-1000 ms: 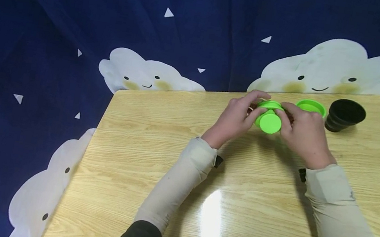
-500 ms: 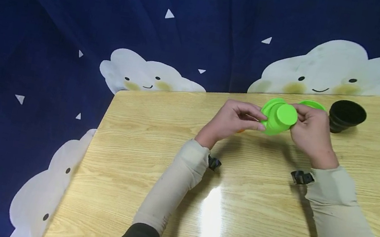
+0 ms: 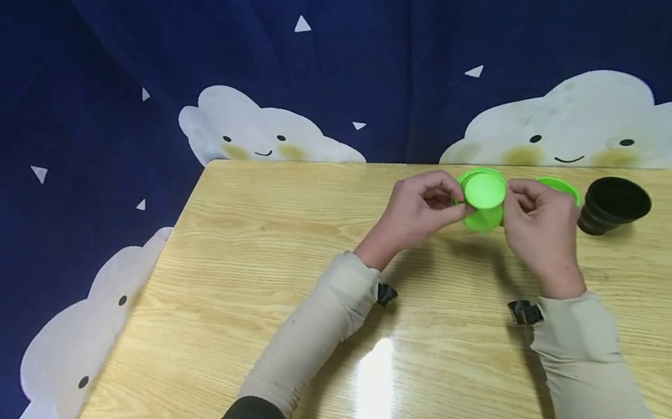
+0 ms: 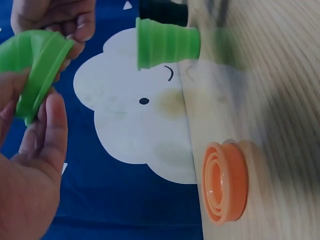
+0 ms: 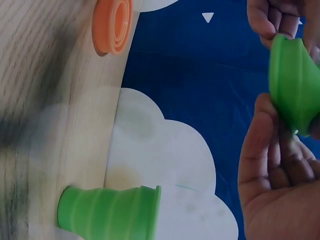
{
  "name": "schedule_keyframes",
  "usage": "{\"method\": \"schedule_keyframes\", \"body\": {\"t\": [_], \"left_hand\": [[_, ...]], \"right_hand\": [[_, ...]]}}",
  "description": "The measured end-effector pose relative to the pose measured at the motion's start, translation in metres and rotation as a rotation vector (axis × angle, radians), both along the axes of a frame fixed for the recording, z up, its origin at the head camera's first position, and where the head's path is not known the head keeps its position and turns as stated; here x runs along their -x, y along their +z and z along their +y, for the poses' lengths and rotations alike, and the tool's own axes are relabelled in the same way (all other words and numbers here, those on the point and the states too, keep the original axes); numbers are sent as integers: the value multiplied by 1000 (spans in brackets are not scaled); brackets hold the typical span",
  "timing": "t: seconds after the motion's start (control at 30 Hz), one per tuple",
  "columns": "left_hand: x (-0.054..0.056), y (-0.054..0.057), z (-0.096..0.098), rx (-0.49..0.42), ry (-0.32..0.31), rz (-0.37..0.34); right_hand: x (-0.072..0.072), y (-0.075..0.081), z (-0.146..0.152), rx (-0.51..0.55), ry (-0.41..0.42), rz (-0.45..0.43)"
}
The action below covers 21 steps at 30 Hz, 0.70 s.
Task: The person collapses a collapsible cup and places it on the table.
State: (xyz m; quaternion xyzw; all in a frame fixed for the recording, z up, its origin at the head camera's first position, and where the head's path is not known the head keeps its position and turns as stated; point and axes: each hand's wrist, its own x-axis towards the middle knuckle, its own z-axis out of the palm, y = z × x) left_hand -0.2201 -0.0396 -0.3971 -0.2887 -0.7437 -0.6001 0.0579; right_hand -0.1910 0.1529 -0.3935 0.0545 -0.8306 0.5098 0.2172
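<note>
Held green cup [image 3: 485, 191] has swung a little left since half a second ago, its round base now turned more squarely up toward the head view; left hand [image 3: 417, 206] has shifted slightly with it. Orange sliver seen then beside the left hand is now covered from above.

Hands: left pinches the cup between thumb and fingers on its left side; right hand [image 3: 541, 231] pinches the opposite side, fingertips at the rim. Cup is off the counter [image 3: 223, 257], tilted, wide rim downward, near the far edge and right of that edge's middle.

Edges and room: far edge backs onto a dark blue curtain [image 3: 354, 14] printed with clouds. Wood runs wide from the left edge to the left sleeve [image 3: 309, 337], and again between the sleeves toward the near side. Tighter to the right of the hands: standing green cup [image 4: 167, 45] upright by the far edge, partly behind the right hand; black cup [image 3: 614, 202] upright just beside it, toward the far right corner. Whether those two touch, cannot tell.

Orange collapsed cup [image 4: 225, 182], rings nested, sits flat near the far edge, well apart from the standing green cup; wrist views only.

Count: two green cups (one held, one standing), one black, one orange; two hands, both on the one cup.
</note>
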Motion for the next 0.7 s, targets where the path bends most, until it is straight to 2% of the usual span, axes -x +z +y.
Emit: {"method": "schedule_keyframes", "body": {"t": [0.13,0.2,0.33,0.43,0.6,0.7], "left_hand": [[0,3,1,-6,85,-11],[1,3,2,-24,116,-14],[3,2,4,-94,176,-45],[4,2,4,-143,219,-84],[3,1,4,-257,210,-166],[2,2,5,-328,187,-211]], "right_hand": [[2,-1,1,68,18,-8],[2,-2,1,142,50,1],[-2,-3,0,485,243,40],[-4,-6,-1,635,345,93],[-8,-6,-7,449,262,195],[-15,1,-12,359,198,233]]}}
